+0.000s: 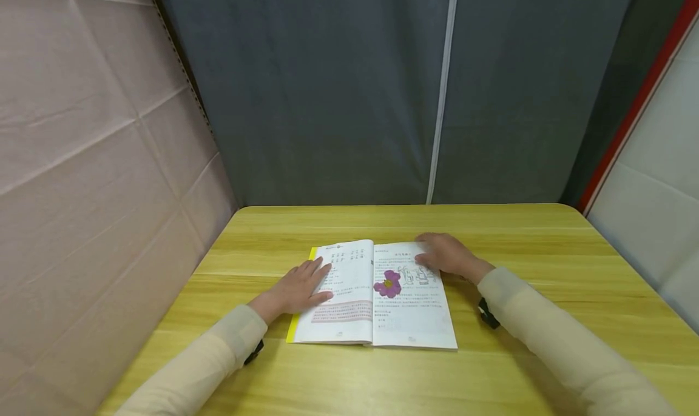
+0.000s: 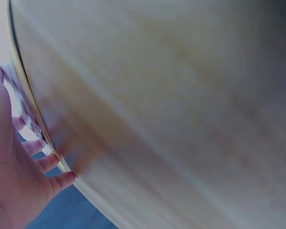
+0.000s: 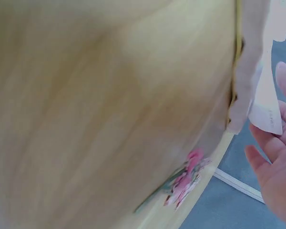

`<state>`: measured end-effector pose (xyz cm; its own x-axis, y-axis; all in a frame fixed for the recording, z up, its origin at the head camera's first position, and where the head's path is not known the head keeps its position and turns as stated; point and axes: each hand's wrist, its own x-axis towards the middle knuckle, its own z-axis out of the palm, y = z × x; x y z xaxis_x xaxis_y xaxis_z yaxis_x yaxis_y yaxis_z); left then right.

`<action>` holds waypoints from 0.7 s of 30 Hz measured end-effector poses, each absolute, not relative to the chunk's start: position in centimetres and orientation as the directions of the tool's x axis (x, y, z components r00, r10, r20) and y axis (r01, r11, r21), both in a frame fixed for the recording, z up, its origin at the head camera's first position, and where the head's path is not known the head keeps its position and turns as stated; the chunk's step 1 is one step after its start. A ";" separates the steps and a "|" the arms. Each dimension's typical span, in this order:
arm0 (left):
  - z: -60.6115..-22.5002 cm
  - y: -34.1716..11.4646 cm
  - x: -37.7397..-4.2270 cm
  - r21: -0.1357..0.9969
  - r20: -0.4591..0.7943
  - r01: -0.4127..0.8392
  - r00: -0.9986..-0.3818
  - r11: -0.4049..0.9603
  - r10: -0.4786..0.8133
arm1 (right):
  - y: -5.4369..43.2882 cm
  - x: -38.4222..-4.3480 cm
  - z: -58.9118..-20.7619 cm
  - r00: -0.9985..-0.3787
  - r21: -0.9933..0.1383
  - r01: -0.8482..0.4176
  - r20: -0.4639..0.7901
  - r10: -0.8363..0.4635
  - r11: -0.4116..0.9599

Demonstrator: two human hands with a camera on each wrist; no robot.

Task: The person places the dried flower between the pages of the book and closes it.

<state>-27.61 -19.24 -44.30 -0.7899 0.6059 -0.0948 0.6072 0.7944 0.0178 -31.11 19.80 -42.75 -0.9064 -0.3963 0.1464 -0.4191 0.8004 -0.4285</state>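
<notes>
An open book (image 1: 349, 282) with printed pages and a yellow cover edge lies on the wooden table. My left hand (image 1: 297, 288) rests on its left page, fingers spread and fairly straight; the left wrist view shows this hand (image 2: 24, 167) along the book's edge. At the right page's upper outer corner is my right hand (image 1: 450, 255). In the right wrist view, this hand (image 3: 276, 157) has fingers curled at a lifted page (image 3: 267, 112), with the thumb on the other side. A purple flower (image 1: 388, 284) with a yellow centre lies on or is printed on the right page.
The wooden table (image 1: 262, 252) extends around the book. A pink flower with a green stem (image 3: 183, 181) lies on wood in the right wrist view. A dark curtain (image 1: 327, 100) hangs behind, with pale fabric walls (image 1: 98, 161) at the sides.
</notes>
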 end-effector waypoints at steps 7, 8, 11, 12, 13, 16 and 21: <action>-44.3 -19.2 -27.7 0.016 -0.084 0.612 -0.787 0.791 0.611 | 19.5 -30.4 -41.7 -0.940 -0.689 -0.334 0.200 -0.274 0.643; -44.2 -19.2 -27.7 0.017 -0.084 0.613 -0.786 0.790 0.612 | 19.5 -30.3 -41.5 -0.947 -0.716 -0.315 0.196 -0.254 0.623; -44.1 -19.2 -27.6 0.025 -0.091 0.611 -0.786 0.791 0.611 | 19.4 -30.0 -40.9 -0.968 -0.779 -0.239 0.146 -0.202 0.580; -44.1 -19.2 -27.7 0.026 -0.089 0.612 -0.786 0.790 0.612 | 19.3 -29.9 -40.6 -0.974 -0.800 -0.209 0.120 -0.192 0.563; -44.2 -19.2 -27.7 0.022 -0.094 0.609 -0.788 0.793 0.608 | 19.3 -29.7 -40.4 -0.979 -0.824 -0.177 0.091 -0.183 0.538; -44.3 -19.2 -27.8 0.013 -0.106 0.601 -0.794 0.799 0.599 | 19.0 -29.2 -39.7 -0.982 -0.894 -0.093 0.011 -0.187 0.438; -44.2 -19.2 -27.8 0.016 -0.113 0.596 -0.797 0.803 0.593 | 17.9 -28.1 -39.1 -0.967 -0.967 -0.036 -0.029 -0.251 0.252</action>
<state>-27.79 -19.18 -44.19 -0.7971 0.5932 -0.1128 0.5955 0.8032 0.0158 -28.10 17.85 -39.08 -0.9674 -0.2514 -0.0292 -0.0363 0.2518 -0.9671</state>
